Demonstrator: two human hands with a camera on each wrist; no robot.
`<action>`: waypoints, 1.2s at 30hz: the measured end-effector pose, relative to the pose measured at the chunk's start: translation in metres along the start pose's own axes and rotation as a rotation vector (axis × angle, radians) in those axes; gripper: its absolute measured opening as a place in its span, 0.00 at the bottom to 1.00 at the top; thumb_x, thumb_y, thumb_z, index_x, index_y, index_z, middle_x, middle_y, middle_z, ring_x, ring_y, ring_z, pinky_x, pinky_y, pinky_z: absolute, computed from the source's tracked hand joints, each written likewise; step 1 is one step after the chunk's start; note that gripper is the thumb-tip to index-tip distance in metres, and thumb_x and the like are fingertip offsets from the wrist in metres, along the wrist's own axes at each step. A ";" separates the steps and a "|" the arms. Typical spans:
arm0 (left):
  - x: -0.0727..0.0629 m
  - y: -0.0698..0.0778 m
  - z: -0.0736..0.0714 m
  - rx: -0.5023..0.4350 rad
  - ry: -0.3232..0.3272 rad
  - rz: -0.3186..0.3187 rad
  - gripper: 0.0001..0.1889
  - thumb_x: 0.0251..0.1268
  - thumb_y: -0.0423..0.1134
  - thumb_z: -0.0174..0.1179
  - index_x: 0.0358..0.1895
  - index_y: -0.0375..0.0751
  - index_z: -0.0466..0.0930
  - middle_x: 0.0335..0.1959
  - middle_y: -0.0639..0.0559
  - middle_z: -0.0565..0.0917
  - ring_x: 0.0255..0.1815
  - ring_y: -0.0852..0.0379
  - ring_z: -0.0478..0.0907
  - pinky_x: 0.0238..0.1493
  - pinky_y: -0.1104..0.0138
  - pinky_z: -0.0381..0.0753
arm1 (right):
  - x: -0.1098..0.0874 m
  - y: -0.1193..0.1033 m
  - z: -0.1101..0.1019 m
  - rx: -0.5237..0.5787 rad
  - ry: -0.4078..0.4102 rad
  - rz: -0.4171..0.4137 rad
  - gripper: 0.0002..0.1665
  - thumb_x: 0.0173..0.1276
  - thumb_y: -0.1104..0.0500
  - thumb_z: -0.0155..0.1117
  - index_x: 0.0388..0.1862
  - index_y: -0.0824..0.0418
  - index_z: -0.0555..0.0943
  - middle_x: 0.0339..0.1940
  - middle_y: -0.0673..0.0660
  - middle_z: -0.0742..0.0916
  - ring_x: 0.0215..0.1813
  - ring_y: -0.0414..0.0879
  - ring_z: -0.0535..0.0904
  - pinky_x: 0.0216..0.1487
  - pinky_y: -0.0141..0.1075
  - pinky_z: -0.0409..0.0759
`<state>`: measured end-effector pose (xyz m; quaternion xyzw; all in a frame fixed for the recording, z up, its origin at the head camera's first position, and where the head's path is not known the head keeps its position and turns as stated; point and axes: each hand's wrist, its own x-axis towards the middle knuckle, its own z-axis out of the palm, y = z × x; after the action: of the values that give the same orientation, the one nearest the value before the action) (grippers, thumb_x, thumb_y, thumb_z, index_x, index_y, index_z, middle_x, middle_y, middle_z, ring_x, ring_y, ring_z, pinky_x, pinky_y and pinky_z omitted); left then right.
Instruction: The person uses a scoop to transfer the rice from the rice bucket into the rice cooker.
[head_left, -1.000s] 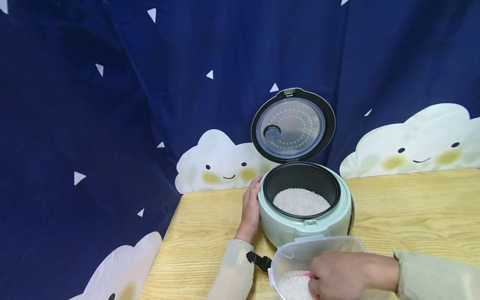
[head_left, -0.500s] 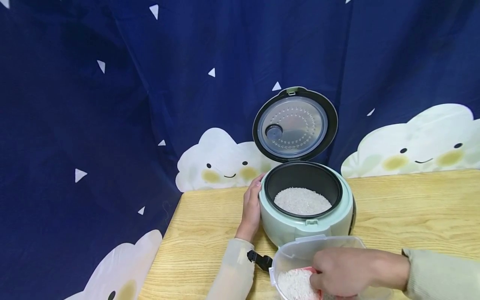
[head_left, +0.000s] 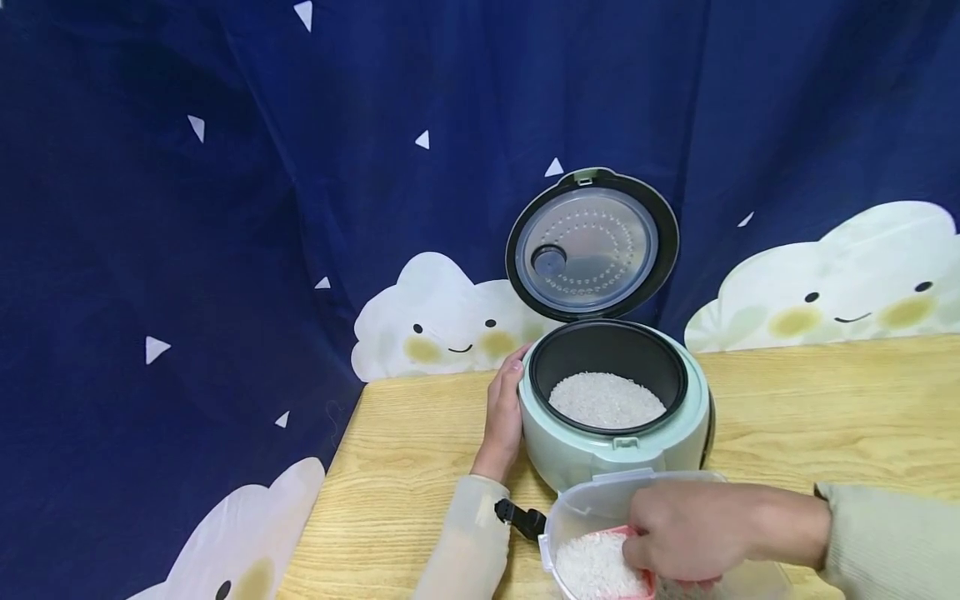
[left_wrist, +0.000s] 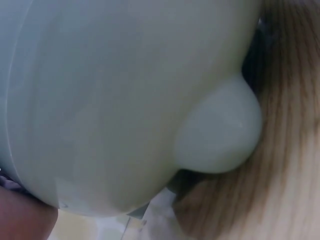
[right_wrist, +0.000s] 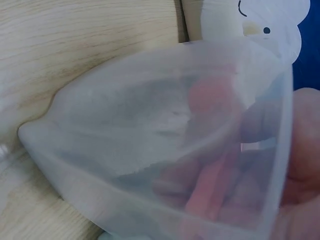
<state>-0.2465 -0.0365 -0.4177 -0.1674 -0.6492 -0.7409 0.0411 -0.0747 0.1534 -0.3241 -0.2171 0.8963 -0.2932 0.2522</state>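
Observation:
A mint-green rice cooker (head_left: 551,450) stands with its lid raised, white rice (head_left: 606,402) lying in its black inner pot (head_left: 551,367). My left hand (head_left: 502,425) rests along the cooker's left side, fingers extended; the left wrist view shows the pale cooker wall (left_wrist: 100,100) close up. In front is a clear plastic container (head_left: 573,510). Inside it, my right hand (head_left: 693,527) grips a red scoop (head_left: 649,582), which is heaped with rice (head_left: 596,565). Through the container wall, the right wrist view shows the scoop's red handle (right_wrist: 212,187) and blurred fingers.
The cooker's open lid (head_left: 592,250) leans back near the blue curtain (head_left: 225,208) with cloud prints. A black strap-like piece (head_left: 520,518) lies between the left sleeve and the container. Wooden tabletop (head_left: 832,408) extends to the right.
The red scoop has come up out of the rice, now heaped, as my right hand shifted slightly right and up. My left hand has stayed against the cooker.

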 end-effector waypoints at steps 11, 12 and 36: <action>0.000 0.001 -0.001 0.000 -0.002 -0.003 0.26 0.80 0.48 0.40 0.71 0.46 0.75 0.73 0.50 0.78 0.76 0.52 0.72 0.81 0.59 0.68 | -0.001 -0.003 -0.008 0.033 0.009 0.004 0.20 0.65 0.58 0.58 0.11 0.51 0.77 0.04 0.39 0.69 0.08 0.32 0.65 0.13 0.30 0.63; 0.000 0.001 -0.001 0.001 -0.002 -0.003 0.26 0.80 0.49 0.40 0.71 0.46 0.75 0.73 0.50 0.78 0.76 0.52 0.72 0.81 0.59 0.68 | -0.002 -0.003 -0.009 0.040 0.006 0.007 0.20 0.65 0.58 0.58 0.11 0.50 0.77 0.05 0.40 0.70 0.08 0.33 0.65 0.13 0.30 0.64; -0.001 0.002 -0.001 -0.001 -0.005 0.012 0.26 0.81 0.48 0.39 0.72 0.44 0.75 0.73 0.48 0.78 0.76 0.51 0.73 0.80 0.60 0.69 | -0.007 -0.007 -0.023 0.083 -0.004 -0.002 0.19 0.67 0.57 0.57 0.15 0.48 0.76 0.08 0.40 0.72 0.11 0.35 0.67 0.15 0.29 0.63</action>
<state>-0.2454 -0.0381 -0.4160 -0.1731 -0.6477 -0.7407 0.0439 -0.0806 0.1617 -0.3011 -0.2080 0.8826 -0.3299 0.2625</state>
